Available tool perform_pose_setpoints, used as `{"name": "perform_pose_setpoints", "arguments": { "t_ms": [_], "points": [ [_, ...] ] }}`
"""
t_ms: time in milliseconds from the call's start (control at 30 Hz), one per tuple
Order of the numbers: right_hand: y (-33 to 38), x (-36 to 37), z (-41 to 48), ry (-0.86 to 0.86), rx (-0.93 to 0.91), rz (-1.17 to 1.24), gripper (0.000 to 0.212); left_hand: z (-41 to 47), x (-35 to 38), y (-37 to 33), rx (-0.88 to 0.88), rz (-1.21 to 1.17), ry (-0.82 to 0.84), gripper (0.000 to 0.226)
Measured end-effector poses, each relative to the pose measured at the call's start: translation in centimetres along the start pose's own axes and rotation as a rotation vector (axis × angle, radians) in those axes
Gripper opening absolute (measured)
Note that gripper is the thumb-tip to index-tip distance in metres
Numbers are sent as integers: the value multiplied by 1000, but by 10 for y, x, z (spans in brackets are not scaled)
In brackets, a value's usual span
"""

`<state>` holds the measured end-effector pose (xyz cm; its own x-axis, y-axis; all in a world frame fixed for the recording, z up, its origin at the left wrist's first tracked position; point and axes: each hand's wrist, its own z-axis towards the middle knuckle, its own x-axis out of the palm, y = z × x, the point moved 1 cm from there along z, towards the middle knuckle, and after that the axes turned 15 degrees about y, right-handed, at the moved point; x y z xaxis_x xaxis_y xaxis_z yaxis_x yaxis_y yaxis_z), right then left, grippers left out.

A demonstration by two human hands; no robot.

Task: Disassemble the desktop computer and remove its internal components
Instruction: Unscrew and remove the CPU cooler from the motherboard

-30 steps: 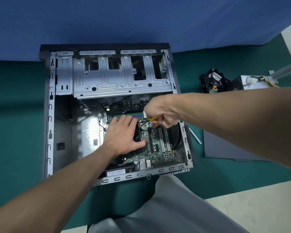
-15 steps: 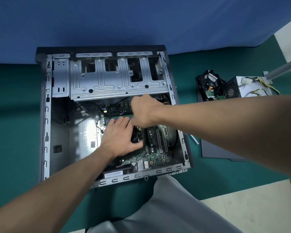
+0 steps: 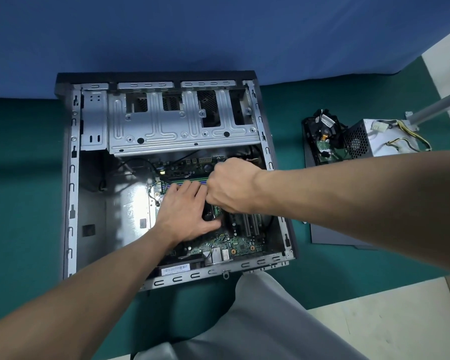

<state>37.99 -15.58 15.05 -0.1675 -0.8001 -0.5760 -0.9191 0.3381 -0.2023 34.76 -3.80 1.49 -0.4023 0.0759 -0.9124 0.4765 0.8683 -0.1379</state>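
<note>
1. Two bare hands work inside the open computer case [image 3: 70,178], which lies on its side on the green mat [image 3: 24,178] with its far edge against the blue cloth [image 3: 218,35].
2. The motherboard [image 3: 242,245] sits in the near right part of the case. Its expansion slots [image 3: 251,224] run near to far, just right of the hands.
3. The left hand [image 3: 185,214] lies palm down on the board. Its fingers are straight and pressed together, pointing far, and the thumb is spread out to the right.
4. A black component [image 3: 207,215] shows between that thumb and the index finger. I cannot tell what it is.
5. The right hand [image 3: 231,185] reaches in from the right with knuckles up and touches the left fingertips. Its fingers are curled into a tight fist, and anything inside the fist is hidden.
6. The metal drive cage [image 3: 172,126] spans the far part of the case. The bare case floor [image 3: 125,211] is left of the board.
7. A barcode label [image 3: 174,269] is at the near rim.
8. On the mat to the right, well apart from the case, are a black fan unit [image 3: 322,133] and, just beside it, a power supply [image 3: 390,136] with loose yellow and black wires.
9. A grey side panel [image 3: 330,235] lies flat near these, partly under the right forearm.
10. A grey trouser knee [image 3: 257,320] is at the near edge.
</note>
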Motion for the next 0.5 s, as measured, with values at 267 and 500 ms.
{"name": "perform_pose_setpoints", "arguments": {
  "t_ms": [267, 500],
  "points": [
    [-18, 8, 12, 346, 535, 1973, 29, -2, -2, 0, 3, 9, -9, 79],
    [-5, -1, 9, 210, 395, 973, 24, -1, -2, 0, -2, -6, 8, 77]
  ]
}}
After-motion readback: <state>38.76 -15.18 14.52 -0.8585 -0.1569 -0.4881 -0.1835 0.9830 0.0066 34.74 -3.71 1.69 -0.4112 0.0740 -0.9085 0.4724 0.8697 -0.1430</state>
